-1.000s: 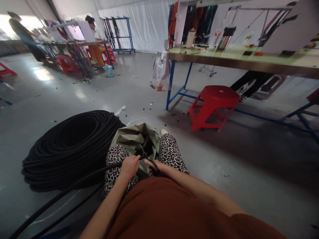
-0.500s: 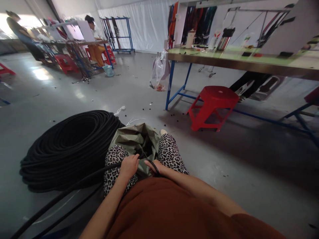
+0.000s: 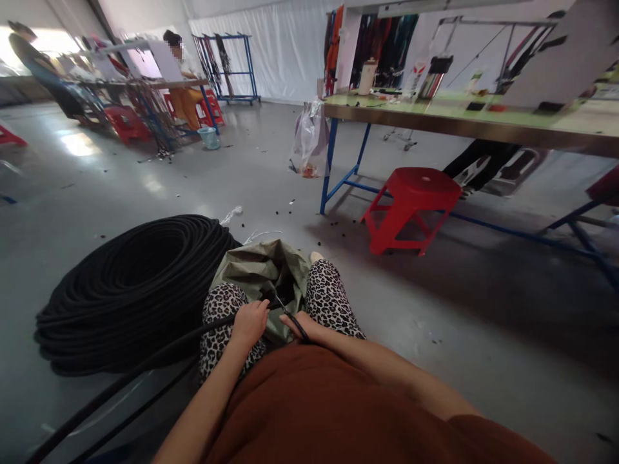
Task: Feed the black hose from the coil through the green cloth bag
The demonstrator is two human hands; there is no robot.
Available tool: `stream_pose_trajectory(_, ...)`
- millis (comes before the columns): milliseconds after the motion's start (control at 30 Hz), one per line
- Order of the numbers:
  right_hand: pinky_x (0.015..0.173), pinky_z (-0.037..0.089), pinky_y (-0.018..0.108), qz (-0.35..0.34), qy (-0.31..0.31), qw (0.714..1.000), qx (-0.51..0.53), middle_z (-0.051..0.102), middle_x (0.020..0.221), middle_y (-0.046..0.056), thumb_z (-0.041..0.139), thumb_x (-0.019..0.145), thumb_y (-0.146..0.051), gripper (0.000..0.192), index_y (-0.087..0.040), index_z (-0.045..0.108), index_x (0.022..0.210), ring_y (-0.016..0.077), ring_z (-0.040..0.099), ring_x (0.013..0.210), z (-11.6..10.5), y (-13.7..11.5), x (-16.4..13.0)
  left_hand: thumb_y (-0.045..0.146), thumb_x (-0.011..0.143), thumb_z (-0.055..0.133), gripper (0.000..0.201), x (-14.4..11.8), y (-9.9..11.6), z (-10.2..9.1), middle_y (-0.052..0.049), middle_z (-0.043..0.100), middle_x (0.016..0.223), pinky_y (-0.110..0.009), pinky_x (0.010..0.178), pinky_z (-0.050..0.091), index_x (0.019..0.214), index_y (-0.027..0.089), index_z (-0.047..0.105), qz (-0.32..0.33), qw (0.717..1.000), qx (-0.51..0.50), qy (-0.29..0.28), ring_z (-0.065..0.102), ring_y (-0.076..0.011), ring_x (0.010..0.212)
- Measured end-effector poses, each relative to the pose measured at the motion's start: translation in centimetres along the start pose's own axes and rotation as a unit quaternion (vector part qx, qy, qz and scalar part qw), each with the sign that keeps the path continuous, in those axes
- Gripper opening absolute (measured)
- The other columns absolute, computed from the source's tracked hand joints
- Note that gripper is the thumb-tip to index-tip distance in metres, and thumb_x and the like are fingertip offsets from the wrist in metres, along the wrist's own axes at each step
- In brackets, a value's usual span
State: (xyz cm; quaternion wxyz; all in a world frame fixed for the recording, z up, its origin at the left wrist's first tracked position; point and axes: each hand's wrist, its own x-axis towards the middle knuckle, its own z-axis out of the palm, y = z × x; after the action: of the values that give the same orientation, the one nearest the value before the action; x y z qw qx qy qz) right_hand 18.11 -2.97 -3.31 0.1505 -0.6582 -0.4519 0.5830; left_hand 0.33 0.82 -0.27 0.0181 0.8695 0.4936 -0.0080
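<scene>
Left hand [image 3: 250, 320] grip closed on black tube [image 3: 145, 361] fed from the coil [image 3: 130, 290]; right hand [image 3: 304, 325] closed on cutters [image 3: 290, 314] over the open green bag [image 3: 264, 267], catching offcuts.

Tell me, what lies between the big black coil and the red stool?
In the head view, the green bag and the person's knees lie between the coil and the stool.

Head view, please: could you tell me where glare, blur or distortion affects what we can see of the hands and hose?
In the head view, window glare washes out the far left floor; wide-angle distortion bows the workbench. The left hand, right hand and black hose are evenly lit but small and soft, so the grip detail is unclear.
</scene>
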Motion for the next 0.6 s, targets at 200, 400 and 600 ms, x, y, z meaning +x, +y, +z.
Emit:
stream_pose_trajectory(200,0.055,0.043,0.023,-0.010,0.021,0.998,-0.060,0.056,0.051,0.003,0.060,0.090,-0.044,0.042,-0.015,0.063,0.060,0.0180,0.061,0.062,-0.09,-0.13,-0.07,0.025,0.095,0.040,0.033,0.00,-0.06,-0.07,-0.010,0.071,0.101,-0.035,0.080,0.046,0.117,0.018,0.063,0.007,1.000,0.002,-0.005,0.065,-0.0232,0.094)
stream_pose_trajectory(400,0.055,0.042,0.022,-0.007,0.016,0.995,-0.095,0.057,0.055,0.003,0.055,0.093,-0.043,0.045,-0.016,0.058,0.057,0.0164,0.060,0.062,-0.13,0.14,0.11,0.024,0.093,0.041,0.034,-0.02,-0.10,-0.06,-0.011,0.071,0.099,-0.036,0.080,0.045,0.117,0.018,0.064,0.004,1.000,-0.018,-0.005,0.065,-0.0233,0.093)
stream_pose_trajectory(600,0.060,0.043,0.023,-0.022,0.021,0.992,-0.126,0.054,0.054,0.002,0.057,0.092,-0.041,0.044,-0.016,0.057,0.056,0.0176,0.061,0.068,-0.15,0.44,0.41,0.023,0.093,0.041,0.034,0.04,-0.19,0.41,-0.011,0.071,0.100,-0.035,0.081,0.044,0.117,0.018,0.063,0.005,1.000,-0.015,-0.007,0.065,-0.0226,0.094)
